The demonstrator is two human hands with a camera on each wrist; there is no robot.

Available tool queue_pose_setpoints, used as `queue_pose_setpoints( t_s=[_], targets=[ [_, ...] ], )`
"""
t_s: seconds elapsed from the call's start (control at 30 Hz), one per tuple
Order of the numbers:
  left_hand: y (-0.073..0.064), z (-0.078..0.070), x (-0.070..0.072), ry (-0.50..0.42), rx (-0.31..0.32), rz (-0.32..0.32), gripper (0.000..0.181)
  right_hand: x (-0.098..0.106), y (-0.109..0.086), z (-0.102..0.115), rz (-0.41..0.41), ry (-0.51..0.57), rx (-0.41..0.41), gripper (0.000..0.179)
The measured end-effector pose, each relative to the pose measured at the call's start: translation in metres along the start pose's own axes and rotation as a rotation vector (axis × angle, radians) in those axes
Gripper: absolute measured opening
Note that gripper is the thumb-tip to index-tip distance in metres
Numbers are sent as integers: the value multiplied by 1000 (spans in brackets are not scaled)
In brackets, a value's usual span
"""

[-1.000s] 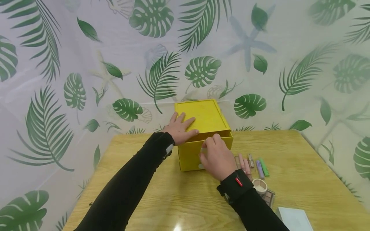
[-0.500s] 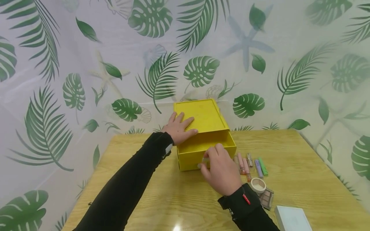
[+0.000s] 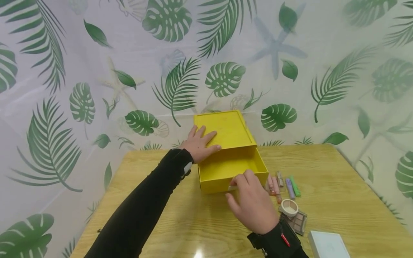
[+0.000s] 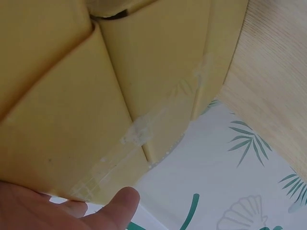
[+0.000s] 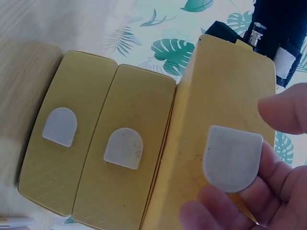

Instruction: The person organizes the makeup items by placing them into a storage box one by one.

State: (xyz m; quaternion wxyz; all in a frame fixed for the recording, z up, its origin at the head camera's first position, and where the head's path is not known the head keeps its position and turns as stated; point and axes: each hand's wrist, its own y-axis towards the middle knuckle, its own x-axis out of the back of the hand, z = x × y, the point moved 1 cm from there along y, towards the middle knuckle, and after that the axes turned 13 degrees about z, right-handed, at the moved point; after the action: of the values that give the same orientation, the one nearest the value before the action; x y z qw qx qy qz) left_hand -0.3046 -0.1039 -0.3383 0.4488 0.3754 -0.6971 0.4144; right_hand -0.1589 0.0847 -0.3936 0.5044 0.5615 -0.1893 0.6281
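Note:
A yellow drawer box (image 3: 224, 127) stands on the table, its top drawer (image 3: 232, 165) pulled partly out toward me with a bare inside showing. My left hand (image 3: 200, 145) rests on the top near the left front edge, fingers spread. Tape crosses the box's side panel (image 4: 158, 72) in the left wrist view. My right hand (image 3: 251, 204) is at the drawer front, fingers curled behind its white handle (image 5: 232, 158), thumb apart from it. Beyond the top drawer, two closed drawer fronts (image 5: 132, 120) carry matching white tabs in the right wrist view.
Right of the box lie pink tubes (image 3: 275, 185), a silver tube (image 3: 279, 180), a purple tube (image 3: 290, 189) and a green one (image 3: 295, 186). Nearer are a round compact (image 3: 289, 208), an eyeshadow palette (image 3: 300, 222) and a white box (image 3: 329, 244). A leaf-print sheet (image 3: 129, 71) hangs behind.
The top drawer has slid out toward me, from a narrow gap to a wide one. My right hand has come nearer and slightly right with it; the left has stayed on the box.

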Motion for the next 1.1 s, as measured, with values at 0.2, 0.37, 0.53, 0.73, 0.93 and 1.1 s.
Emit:
queue_pose_setpoints(
  t_s=[0.2,0.37,0.53,0.73,0.93,1.1],
  targets=[
    [-2,3,0,-10,-20,8,69,-4,-2,-3,-11,43,27,25],
    [-2,2,3,-12,-23,10,69,-3,-7,-8,21,128,57,37],
    [-1,0,4,-20,-21,13,68,5,-22,-21,75,236,59,57],
    [-2,1,4,-38,-19,32,69,11,-45,-51,153,245,-105,58],
    [-1,3,5,-25,-15,24,70,3,-53,-72,215,220,-195,57],
    [0,3,4,-22,-14,18,69,-11,-57,-80,298,197,-247,56]
  ],
)
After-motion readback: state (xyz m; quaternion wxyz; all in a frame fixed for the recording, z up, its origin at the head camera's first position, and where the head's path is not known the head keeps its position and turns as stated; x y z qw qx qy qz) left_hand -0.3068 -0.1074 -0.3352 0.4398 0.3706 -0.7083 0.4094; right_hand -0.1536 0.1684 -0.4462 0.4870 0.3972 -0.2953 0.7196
